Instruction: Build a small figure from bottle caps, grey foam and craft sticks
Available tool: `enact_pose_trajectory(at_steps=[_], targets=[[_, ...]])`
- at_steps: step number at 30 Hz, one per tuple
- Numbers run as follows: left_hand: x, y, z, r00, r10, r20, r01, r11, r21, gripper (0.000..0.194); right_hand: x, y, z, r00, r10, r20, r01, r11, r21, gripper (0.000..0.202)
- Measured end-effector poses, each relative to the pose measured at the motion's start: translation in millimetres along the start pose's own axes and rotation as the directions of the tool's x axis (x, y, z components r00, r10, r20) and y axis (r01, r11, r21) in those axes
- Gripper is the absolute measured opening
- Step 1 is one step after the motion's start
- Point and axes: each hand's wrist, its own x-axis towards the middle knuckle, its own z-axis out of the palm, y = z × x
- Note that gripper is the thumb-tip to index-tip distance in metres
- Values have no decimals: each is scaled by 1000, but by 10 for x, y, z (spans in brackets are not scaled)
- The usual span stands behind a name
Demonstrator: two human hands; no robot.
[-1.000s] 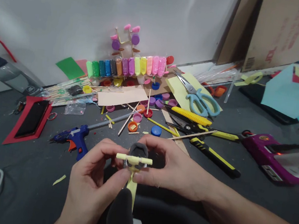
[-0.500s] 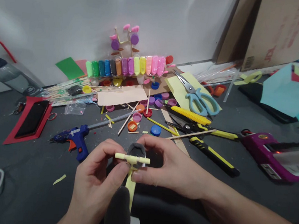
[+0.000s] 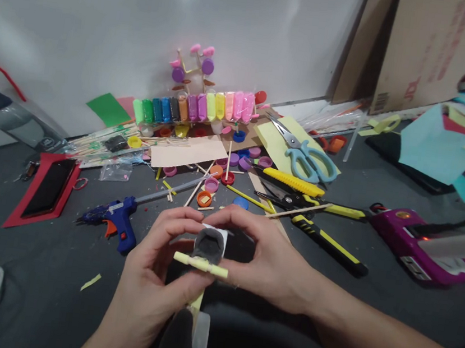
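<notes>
Between my two hands is a small handmade model. One end is a white piece lined with dark grey clay (image 3: 209, 243). Across its near side runs a thin pale yellow paper roll (image 3: 201, 264). Below, a pale yellow strip leads to a dark grey rounded piece (image 3: 177, 339) beside a translucent white piece (image 3: 200, 340). My left hand (image 3: 157, 266) grips the model from the left, thumb under the roll. My right hand (image 3: 264, 257) holds the right side, fingers curled round the white piece. The inner fingertips are partly hidden.
A blue glue gun (image 3: 119, 219) lies left, near a phone (image 3: 49, 188) on red card. Ahead are bottle caps (image 3: 211, 185), sticks and clay packets (image 3: 192, 108). Scissors (image 3: 309, 155), a yellow cutter (image 3: 293, 181), pliers (image 3: 292, 202) and a black-yellow knife (image 3: 329, 245) lie right, before a purple power strip (image 3: 419, 242).
The model has tilted in my hands, so the grey clay lining now shows above the yellow roll. The roll has dropped slightly and slants. My left fingers have shifted up over the far side.
</notes>
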Motion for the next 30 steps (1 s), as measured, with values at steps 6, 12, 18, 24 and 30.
enact_pose_trajectory(at_steps=[6,12,18,24,30], targets=[[83,-162,-10,995,-94,21,95,992,-82,29,31,111,21,996,81,22,-80,995,-60,33],[163,-304,-11,978,-207,5,205,962,-179,30,75,167,-88,976,147,160,-112,972,-207,49],[178,-186,-27,947,-317,47,318,909,-270,28,81,75,-243,993,13,120,1,993,-118,48],[165,-80,-25,842,-504,190,538,765,-353,29,100,68,-183,992,-29,123,19,996,86,41],[150,-117,-23,874,-463,145,484,809,-334,28,95,51,-146,988,-87,125,77,994,81,38]])
